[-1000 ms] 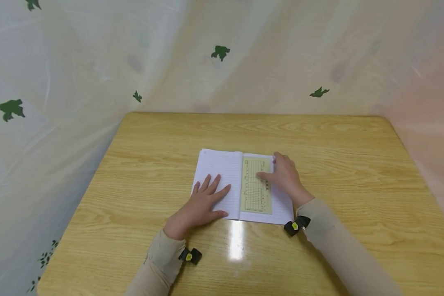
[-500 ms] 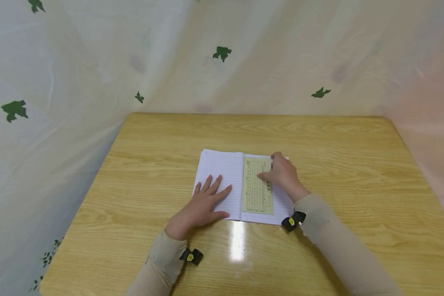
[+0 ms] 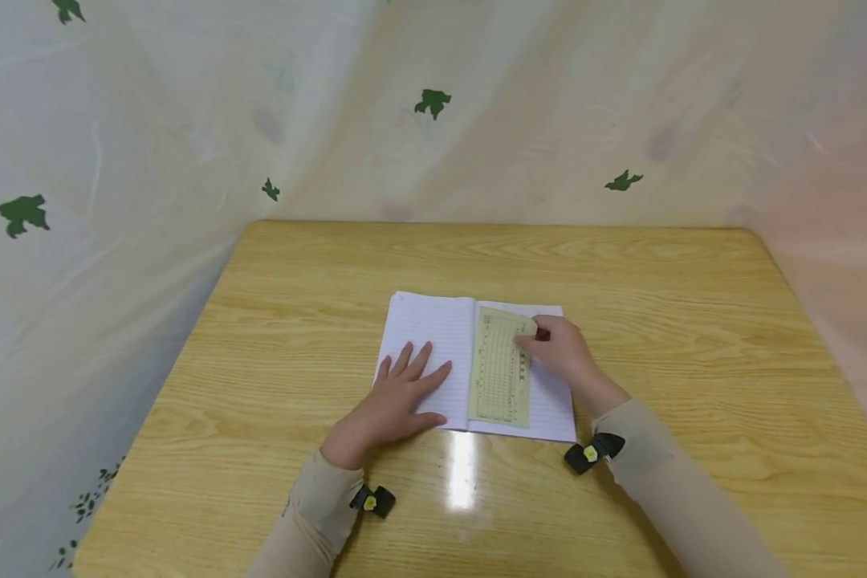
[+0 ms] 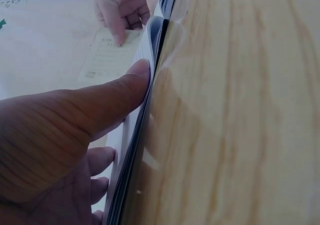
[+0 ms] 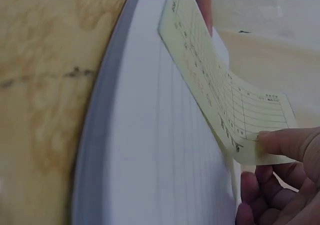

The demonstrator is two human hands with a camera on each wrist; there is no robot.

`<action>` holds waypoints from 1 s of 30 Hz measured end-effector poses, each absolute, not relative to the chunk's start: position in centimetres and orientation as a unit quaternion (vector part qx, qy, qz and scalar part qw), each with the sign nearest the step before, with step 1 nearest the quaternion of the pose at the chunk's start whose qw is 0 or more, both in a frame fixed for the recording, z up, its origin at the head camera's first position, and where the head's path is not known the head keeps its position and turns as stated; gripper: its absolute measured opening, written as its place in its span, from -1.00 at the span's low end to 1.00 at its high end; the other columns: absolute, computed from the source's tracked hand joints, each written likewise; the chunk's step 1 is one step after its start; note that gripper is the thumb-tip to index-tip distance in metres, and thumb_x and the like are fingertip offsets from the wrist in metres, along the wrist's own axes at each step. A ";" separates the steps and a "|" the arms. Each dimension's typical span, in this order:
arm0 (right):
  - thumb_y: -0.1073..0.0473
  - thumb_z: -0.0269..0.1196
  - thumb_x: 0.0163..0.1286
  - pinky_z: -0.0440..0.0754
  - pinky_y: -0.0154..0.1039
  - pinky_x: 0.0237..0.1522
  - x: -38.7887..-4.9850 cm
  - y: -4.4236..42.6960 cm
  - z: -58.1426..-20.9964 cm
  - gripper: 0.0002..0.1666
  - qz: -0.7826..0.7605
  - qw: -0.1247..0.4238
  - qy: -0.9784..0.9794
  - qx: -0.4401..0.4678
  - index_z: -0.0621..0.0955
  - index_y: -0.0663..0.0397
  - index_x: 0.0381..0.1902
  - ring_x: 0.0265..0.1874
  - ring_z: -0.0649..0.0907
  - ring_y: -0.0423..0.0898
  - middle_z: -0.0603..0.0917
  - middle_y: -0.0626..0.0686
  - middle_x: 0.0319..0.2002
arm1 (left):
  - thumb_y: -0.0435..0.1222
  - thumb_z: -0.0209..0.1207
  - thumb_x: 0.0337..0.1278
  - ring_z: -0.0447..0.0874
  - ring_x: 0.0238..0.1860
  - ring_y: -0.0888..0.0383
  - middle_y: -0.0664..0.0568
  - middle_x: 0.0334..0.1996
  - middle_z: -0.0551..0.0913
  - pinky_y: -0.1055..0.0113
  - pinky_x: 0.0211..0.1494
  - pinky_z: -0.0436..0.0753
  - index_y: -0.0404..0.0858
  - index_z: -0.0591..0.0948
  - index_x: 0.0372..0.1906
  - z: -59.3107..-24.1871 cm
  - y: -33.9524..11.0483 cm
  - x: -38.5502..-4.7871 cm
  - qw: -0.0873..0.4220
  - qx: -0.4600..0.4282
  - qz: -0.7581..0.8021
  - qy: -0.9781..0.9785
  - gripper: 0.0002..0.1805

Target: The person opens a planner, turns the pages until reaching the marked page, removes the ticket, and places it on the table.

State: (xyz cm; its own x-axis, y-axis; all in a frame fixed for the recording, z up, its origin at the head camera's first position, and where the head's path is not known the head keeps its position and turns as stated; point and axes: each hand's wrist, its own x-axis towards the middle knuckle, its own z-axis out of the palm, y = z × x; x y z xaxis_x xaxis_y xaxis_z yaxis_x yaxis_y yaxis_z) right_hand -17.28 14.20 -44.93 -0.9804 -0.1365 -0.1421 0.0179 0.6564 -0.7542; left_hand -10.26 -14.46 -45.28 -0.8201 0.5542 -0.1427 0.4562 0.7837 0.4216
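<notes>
An open notebook with lined white pages lies on the table. Spread across its left page is my left hand, fingers straight; in the left wrist view the thumb rests at the page's lower edge. A pale yellow printed slip with a grid lies slightly turned on the right page. My right hand pinches its upper right corner between thumb and fingers. In the right wrist view the slip bends up off the page, its gripped end raised.
The wood-grain table surrounds the notebook. A pale curtain with green bird shapes hangs behind and at both sides. Black devices are strapped on both wrists.
The slip has tilted, its top shifting right and its bottom slightly toward me. My right hand has gone from resting over its edge to pinching its corner. My left hand stays put.
</notes>
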 end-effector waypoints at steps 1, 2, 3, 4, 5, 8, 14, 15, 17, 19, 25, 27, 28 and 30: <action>0.13 0.28 0.35 0.40 -0.23 -0.42 -17.1 14.4 -44.8 -0.72 -0.426 0.093 0.899 -0.035 0.51 0.17 -0.48 -0.46 0.44 -0.04 0.54 0.06 -0.48 | 0.07 0.20 0.23 -0.31 0.50 -0.29 -0.21 0.54 -0.12 -0.30 0.42 -0.21 -0.06 0.22 0.51 -45.3 -14.4 -10.3 0.130 0.270 0.188 0.935 -0.19; 0.13 0.27 0.37 0.41 -0.24 -0.44 -16.9 14.7 -44.6 -0.73 -0.439 0.097 0.892 -0.036 0.53 0.19 -0.46 -0.46 0.45 -0.05 0.56 0.06 -0.47 | 0.07 0.20 0.22 -0.32 0.50 -0.29 -0.21 0.54 -0.13 -0.30 0.42 -0.21 -0.06 0.21 0.51 -45.3 -14.4 -10.3 0.131 0.270 0.187 0.935 -0.19; 0.14 0.27 0.37 0.41 -0.26 -0.46 -16.7 14.9 -44.4 -0.74 -0.453 0.100 0.885 -0.039 0.54 0.20 -0.43 -0.48 0.47 -0.06 0.59 0.06 -0.47 | 0.08 0.20 0.23 -0.32 0.50 -0.29 -0.21 0.54 -0.13 -0.30 0.42 -0.21 -0.06 0.21 0.51 -45.4 -14.4 -10.3 0.131 0.271 0.186 0.935 -0.19; 0.14 0.26 0.39 0.44 -0.27 -0.46 -16.5 15.1 -44.2 -0.77 -0.469 0.106 0.876 -0.041 0.57 0.22 -0.36 -0.48 0.50 -0.08 0.63 0.06 -0.45 | 0.08 0.20 0.22 -0.32 0.50 -0.29 -0.21 0.54 -0.13 -0.30 0.42 -0.22 -0.06 0.21 0.51 -45.4 -14.5 -10.4 0.131 0.272 0.187 0.935 -0.18; 0.15 0.24 0.40 0.47 -0.28 -0.47 -16.3 15.3 -44.0 -0.78 -0.483 0.111 0.867 -0.042 0.59 0.25 -0.28 -0.47 0.53 -0.09 0.67 0.06 -0.43 | 0.08 0.20 0.22 -0.32 0.50 -0.29 -0.21 0.54 -0.14 -0.30 0.42 -0.22 -0.06 0.21 0.51 -45.4 -14.5 -10.4 0.132 0.272 0.188 0.935 -0.18; 0.14 0.21 0.44 0.55 -0.29 -0.44 -15.8 16.0 -43.3 -0.70 -0.518 0.125 0.845 -0.042 0.59 0.25 -0.01 -0.44 0.61 -0.12 0.73 0.10 -0.33 | 0.09 0.19 0.23 -0.33 0.50 -0.29 -0.21 0.54 -0.15 -0.30 0.42 -0.23 -0.06 0.20 0.52 -45.3 -14.5 -10.4 0.135 0.274 0.187 0.934 -0.18; 0.10 0.18 0.47 0.61 -0.25 -0.31 -14.8 17.1 -41.6 -0.56 -0.562 0.125 0.816 -0.048 0.54 0.27 0.18 -0.38 0.65 -0.17 0.73 0.16 -0.19 | 0.07 0.19 0.24 -0.33 0.50 -0.30 -0.23 0.53 -0.14 -0.31 0.41 -0.22 -0.06 0.21 0.51 -45.4 -14.6 -10.6 0.134 0.275 0.185 0.934 -0.19; 0.10 0.18 0.47 0.62 -0.25 -0.30 -14.7 17.2 -41.3 -0.55 -0.565 0.123 0.814 -0.049 0.54 0.28 0.18 -0.37 0.65 -0.18 0.73 0.16 -0.17 | 0.07 0.19 0.24 -0.33 0.50 -0.30 -0.23 0.53 -0.14 -0.31 0.42 -0.23 -0.06 0.21 0.51 -45.4 -14.7 -10.7 0.134 0.274 0.185 0.934 -0.19; 0.09 0.17 0.47 0.63 -0.25 -0.27 -14.5 17.5 -40.8 -0.53 -0.573 0.120 0.809 -0.053 0.53 0.31 0.18 -0.35 0.65 -0.18 0.73 0.17 -0.15 | 0.07 0.19 0.24 -0.34 0.50 -0.29 -0.22 0.53 -0.14 -0.30 0.42 -0.23 -0.06 0.20 0.52 -45.3 -14.7 -10.6 0.137 0.272 0.186 0.934 -0.19; 0.10 0.18 0.47 0.63 -0.25 -0.27 -14.3 17.7 -40.5 -0.54 -0.576 0.119 0.807 -0.057 0.53 0.32 0.17 -0.35 0.66 -0.18 0.73 0.17 -0.15 | 0.07 0.19 0.23 -0.34 0.50 -0.29 -0.22 0.54 -0.14 -0.30 0.42 -0.24 -0.06 0.20 0.52 -45.2 -14.8 -10.6 0.138 0.271 0.188 0.934 -0.19; 0.14 0.18 0.47 0.62 -0.25 -0.30 -13.9 17.9 -39.9 -0.58 -0.579 0.118 0.803 -0.076 0.56 0.34 0.13 -0.37 0.66 -0.18 0.73 0.19 -0.16 | 0.07 0.19 0.24 -0.33 0.50 -0.30 -0.23 0.53 -0.14 -0.30 0.42 -0.23 -0.07 0.20 0.52 -45.1 -14.8 -10.6 0.139 0.276 0.185 0.933 -0.19; 0.14 0.18 0.47 0.62 -0.27 -0.31 -13.8 18.1 -39.8 -0.58 -0.577 0.117 0.805 -0.079 0.55 0.34 0.14 -0.36 0.66 -0.19 0.73 0.19 -0.15 | 0.08 0.18 0.24 -0.33 0.50 -0.30 -0.22 0.53 -0.15 -0.31 0.42 -0.23 -0.06 0.19 0.52 -45.2 -14.8 -10.6 0.140 0.276 0.182 0.933 -0.18; 0.14 0.17 0.47 0.62 -0.27 -0.31 -13.7 18.2 -39.7 -0.58 -0.573 0.115 0.807 -0.080 0.55 0.34 0.14 -0.36 0.66 -0.19 0.73 0.20 -0.14 | 0.08 0.18 0.25 -0.33 0.50 -0.30 -0.22 0.53 -0.15 -0.31 0.42 -0.23 -0.06 0.19 0.52 -45.2 -14.8 -10.6 0.140 0.277 0.181 0.933 -0.19; 0.13 0.16 0.48 0.61 -0.28 -0.32 -13.6 18.6 -39.6 -0.58 -0.561 0.110 0.817 -0.075 0.55 0.32 0.15 -0.36 0.64 -0.20 0.72 0.20 -0.14 | 0.08 0.18 0.24 -0.34 0.50 -0.29 -0.22 0.54 -0.15 -0.31 0.42 -0.23 -0.05 0.19 0.52 -45.3 -14.8 -10.7 0.141 0.276 0.183 0.933 -0.19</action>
